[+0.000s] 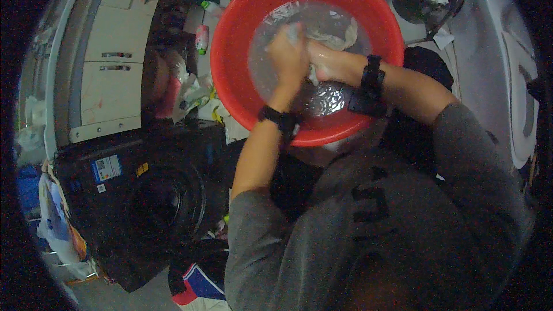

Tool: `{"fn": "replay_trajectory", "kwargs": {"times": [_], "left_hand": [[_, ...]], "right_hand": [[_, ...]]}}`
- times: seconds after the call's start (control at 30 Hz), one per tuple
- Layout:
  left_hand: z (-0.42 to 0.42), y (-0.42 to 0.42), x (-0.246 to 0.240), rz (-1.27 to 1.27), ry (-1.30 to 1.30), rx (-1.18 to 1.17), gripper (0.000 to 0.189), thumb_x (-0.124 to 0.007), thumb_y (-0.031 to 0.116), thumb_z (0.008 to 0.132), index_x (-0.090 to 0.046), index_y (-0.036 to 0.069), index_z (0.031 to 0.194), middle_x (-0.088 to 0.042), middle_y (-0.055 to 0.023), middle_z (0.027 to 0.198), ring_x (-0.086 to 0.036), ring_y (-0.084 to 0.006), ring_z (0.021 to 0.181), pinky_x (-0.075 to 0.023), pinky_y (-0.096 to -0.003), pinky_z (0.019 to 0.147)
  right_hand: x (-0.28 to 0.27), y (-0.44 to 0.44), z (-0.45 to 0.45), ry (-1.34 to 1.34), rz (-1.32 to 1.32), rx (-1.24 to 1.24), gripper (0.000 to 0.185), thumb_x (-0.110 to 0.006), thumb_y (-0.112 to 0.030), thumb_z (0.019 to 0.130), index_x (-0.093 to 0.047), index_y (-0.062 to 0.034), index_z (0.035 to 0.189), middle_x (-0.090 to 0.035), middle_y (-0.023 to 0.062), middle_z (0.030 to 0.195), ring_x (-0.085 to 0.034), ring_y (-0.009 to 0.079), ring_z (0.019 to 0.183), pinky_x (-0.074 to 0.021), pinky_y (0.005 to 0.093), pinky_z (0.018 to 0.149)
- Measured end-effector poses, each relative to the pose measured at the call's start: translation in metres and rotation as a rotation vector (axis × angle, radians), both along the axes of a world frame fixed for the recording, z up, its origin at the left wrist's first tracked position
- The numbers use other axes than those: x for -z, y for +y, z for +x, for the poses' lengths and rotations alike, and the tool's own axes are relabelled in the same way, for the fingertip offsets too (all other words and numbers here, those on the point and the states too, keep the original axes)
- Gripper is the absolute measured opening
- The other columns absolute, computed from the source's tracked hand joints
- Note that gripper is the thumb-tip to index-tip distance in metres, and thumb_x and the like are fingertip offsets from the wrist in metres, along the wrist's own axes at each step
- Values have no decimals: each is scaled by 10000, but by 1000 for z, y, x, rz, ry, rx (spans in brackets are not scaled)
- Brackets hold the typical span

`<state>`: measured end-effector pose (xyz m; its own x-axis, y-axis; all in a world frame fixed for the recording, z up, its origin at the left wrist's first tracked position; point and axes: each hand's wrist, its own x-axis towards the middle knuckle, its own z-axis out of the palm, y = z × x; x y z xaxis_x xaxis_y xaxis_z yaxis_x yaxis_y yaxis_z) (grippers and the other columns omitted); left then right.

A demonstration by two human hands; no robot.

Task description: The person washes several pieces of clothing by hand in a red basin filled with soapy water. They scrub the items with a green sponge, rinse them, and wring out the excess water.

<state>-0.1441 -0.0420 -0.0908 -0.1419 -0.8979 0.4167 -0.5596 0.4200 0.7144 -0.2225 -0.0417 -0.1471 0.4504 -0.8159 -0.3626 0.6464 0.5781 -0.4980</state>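
Observation:
A round red plastic basin (233, 73) in front of me holds cloudy water. Both my hands are together over the water, left of its middle, and blurred by motion. My left hand (290, 54) is closed on a pale wet cloth (293, 32), part of which shows at its fingers. Right beside it, my right hand (330, 62) grips the same cloth, with a bit of it hanging below between the hands. More light-coloured fabric (345, 39) floats behind my right hand. Each wrist wears a dark strap with a device.
A black front-loading washing machine (108, 207) stands at the lower left, below white cabinets (114, 43). Bottles (201, 39) and plastic bags are left of the basin. At the upper right is a dark bucket (410, 4) with white contents. Dark, white and red clothing (201, 285) lies at the bottom.

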Motion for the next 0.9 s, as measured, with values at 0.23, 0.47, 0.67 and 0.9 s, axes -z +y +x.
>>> {"fn": "replay_trajectory", "kwargs": {"times": [0.23, 0.47, 0.67, 0.9], "left_hand": [[64, -63, 31, 1179, 779, 449, 291, -499, 241, 911, -581, 9, 1065, -629, -95, 993, -607, -212, 895, -480, -327, 773], [38, -19, -46, 357, 124, 113, 253, -607, 123, 833, -611, 32, 1069, -643, -108, 1013, -620, -203, 910, -486, -326, 795], [-3, 11, -24, -262, -219, 122, 244, -675, 276, 806, -606, 47, 756, -603, -161, 731, -577, -359, 693, -443, -425, 627], [1, -3, -17, -179, -141, -111, 310, -598, 353, 850, -619, 52, 779, -592, -157, 819, -583, -360, 749, -435, -431, 644]], "right_hand": [[-56, -1, -19, 83, -91, -57, 412, -394, -430, 947, -596, -75, 1003, -657, 51, 853, -632, 171, 658, -515, 303, 517], [-39, -21, -53, 238, -2, 45, 352, -454, -415, 943, -584, -102, 1038, -642, 22, 819, -607, 107, 639, -493, 239, 474], [5, -24, -32, 47, -38, 34, 276, -510, -369, 917, -598, -112, 966, -638, 22, 862, -597, 136, 708, -492, 305, 550], [51, -26, -12, 315, 0, -1, 185, -456, -274, 912, -569, -127, 906, -606, 48, 840, -568, 199, 722, -442, 444, 576]]}}
